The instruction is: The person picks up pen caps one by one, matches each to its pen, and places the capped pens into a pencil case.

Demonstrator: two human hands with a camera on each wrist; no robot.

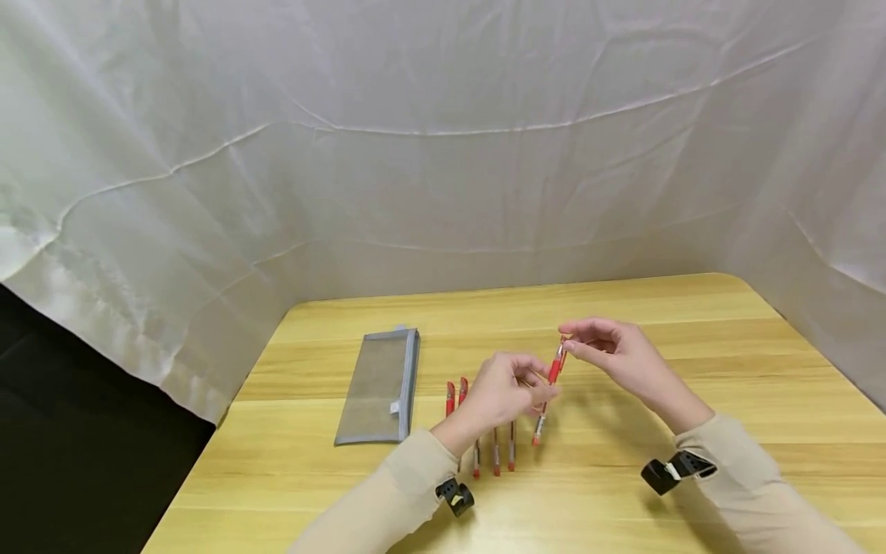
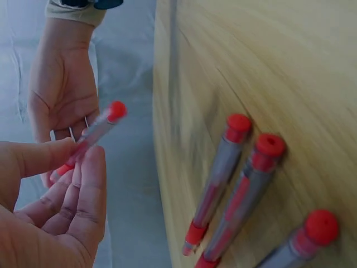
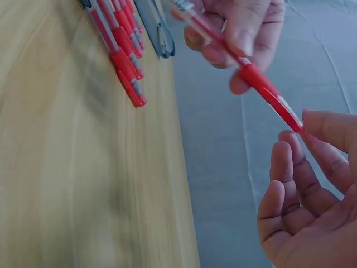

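Observation:
A clear-barrelled pen with a red cap (image 1: 556, 369) is held tilted above the table between both hands. My left hand (image 1: 504, 388) pinches its barrel between thumb and fingers. At the upper end, my right hand (image 1: 623, 358) pinches the tip of the red cap (image 3: 262, 84) with thumb and index finger, the other fingers loosely bent in the right wrist view. Several similar red pens (image 2: 220, 173) lie side by side on the table, partly hidden under the left hand and forearm in the head view.
A grey mesh zip pouch (image 1: 374, 388) lies flat to the left of the pens. The wooden table (image 1: 277, 462) has a pale fabric curtain (image 1: 443, 192) behind it and at its sides. A black area (image 1: 83, 431) lies beyond the left edge.

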